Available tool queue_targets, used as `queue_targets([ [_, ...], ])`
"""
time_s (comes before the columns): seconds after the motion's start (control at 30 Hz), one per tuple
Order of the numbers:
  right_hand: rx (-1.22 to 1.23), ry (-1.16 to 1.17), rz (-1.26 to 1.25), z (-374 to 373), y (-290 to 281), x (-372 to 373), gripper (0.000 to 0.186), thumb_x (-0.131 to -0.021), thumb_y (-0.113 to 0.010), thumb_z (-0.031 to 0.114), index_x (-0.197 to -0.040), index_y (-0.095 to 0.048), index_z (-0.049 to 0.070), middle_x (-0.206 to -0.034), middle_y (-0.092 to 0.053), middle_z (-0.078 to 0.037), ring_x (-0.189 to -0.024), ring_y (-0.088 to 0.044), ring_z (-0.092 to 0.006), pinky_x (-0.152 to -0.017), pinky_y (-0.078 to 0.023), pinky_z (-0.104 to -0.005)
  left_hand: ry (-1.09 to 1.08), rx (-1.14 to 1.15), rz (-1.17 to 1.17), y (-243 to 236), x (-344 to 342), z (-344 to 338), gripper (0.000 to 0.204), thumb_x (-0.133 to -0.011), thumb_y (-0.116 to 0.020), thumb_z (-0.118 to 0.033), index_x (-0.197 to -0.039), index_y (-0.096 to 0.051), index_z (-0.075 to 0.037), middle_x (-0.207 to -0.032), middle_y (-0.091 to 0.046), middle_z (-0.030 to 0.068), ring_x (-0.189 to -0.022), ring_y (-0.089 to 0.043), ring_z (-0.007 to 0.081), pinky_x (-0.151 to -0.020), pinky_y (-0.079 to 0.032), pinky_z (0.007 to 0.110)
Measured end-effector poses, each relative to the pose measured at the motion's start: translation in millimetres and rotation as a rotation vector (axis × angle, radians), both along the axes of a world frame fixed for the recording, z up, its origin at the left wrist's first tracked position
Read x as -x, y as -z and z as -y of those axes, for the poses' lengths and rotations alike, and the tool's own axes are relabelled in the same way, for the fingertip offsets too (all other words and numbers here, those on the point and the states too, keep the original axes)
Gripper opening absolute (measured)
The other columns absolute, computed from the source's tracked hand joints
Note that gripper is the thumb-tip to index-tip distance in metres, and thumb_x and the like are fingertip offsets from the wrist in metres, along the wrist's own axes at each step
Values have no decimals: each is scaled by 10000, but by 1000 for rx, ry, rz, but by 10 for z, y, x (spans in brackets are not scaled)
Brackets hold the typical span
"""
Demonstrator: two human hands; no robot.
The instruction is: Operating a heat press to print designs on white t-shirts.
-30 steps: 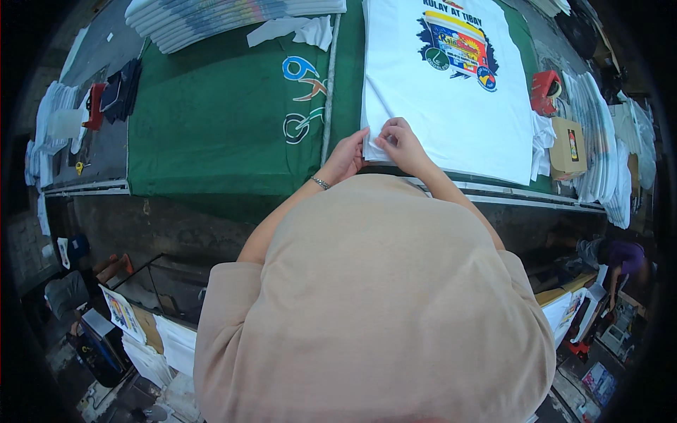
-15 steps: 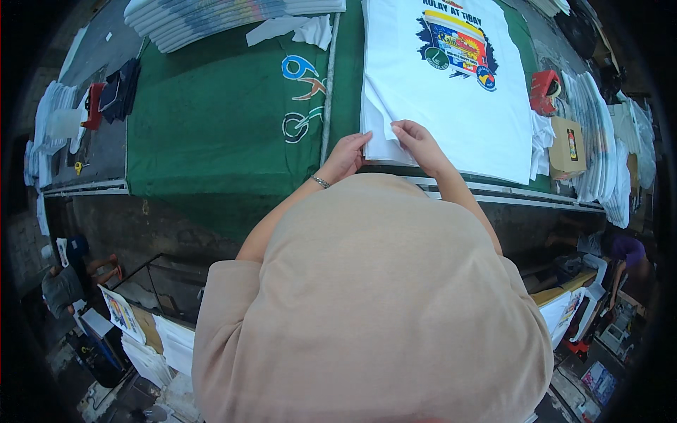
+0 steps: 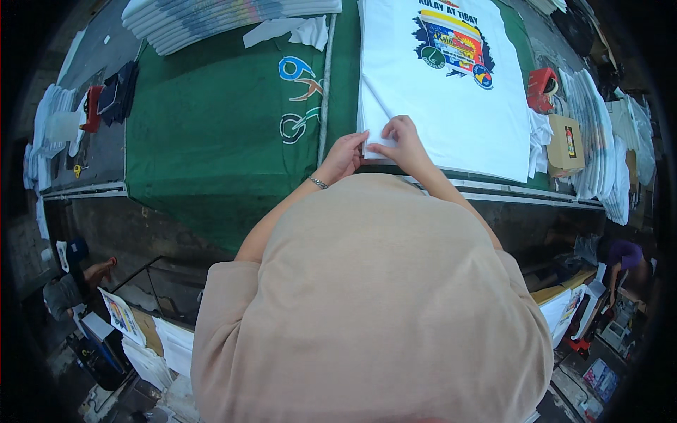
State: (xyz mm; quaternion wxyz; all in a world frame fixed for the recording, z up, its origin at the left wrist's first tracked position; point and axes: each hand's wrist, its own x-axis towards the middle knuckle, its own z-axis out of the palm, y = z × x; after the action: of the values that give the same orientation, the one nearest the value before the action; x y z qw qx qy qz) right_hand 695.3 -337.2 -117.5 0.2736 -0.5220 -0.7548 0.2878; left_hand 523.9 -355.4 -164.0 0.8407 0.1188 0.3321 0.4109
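Observation:
A stack of white T-shirts (image 3: 465, 127) lies on the green-covered table, the top one bearing a colourful bucket print. At the stack's near left corner, my left hand (image 3: 342, 158) pinches the shirt edges, thumb on top and the other fingers mostly hidden. Just right of it, my right hand (image 3: 405, 146) rests over the same corner. Its thumb and forefinger are apart, with white cloth below them. A loose fold runs up the left side of the top shirt from this corner.
Folded printed shirts (image 3: 211, 21) are piled at the far left of the green cloth (image 3: 211, 127). Red tape dispenser (image 3: 541, 90), brown box (image 3: 565, 146) and more folded shirts (image 3: 592, 127) stand at right. A metal bar (image 3: 324, 106) divides the tabletop. People work behind on both sides.
My right hand has shifted slightly left and down, and its fingers have parted from the lifted shirt edge. That edge now lies flatter. My left hand stays at the corner.

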Motion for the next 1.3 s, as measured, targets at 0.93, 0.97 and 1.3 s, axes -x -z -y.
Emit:
queue_targets([
  [0.93, 91, -9, -8, 17, -31, -3, 219, -728, -736, 152, -816, -574, 34, -978, -512, -134, -916, -490, -277, -779, -419, -341, 19, -52, -73, 2, 13, 13, 215, -906, -561, -207, -1009, -568, -19, -922, -632, 62, -795, -617, 140, -693, -536, 306],
  [0.97, 101, -12, 39, 25, 20, 16, 192, -761, -721, 146, -804, -579, 24, -993, -505, -104, -871, -493, -213, -717, -428, -293, -4, 3, -8, -12, 13, 6, 220, -905, -561, -211, -1016, -565, -21, -918, -630, 62, -790, -615, 141, -679, -530, 297],
  [1.3, 69, -64, -60, 5, 201, -33, 154, -846, -612, 129, -840, -582, -21, -1006, -492, -112, -834, -481, -195, -721, -419, -285, -15, -12, -119, -3, -16, 2, 234, -907, -568, -255, -921, -604, -24, -824, -616, 38, -719, -597, 124, -629, -513, 285],
])
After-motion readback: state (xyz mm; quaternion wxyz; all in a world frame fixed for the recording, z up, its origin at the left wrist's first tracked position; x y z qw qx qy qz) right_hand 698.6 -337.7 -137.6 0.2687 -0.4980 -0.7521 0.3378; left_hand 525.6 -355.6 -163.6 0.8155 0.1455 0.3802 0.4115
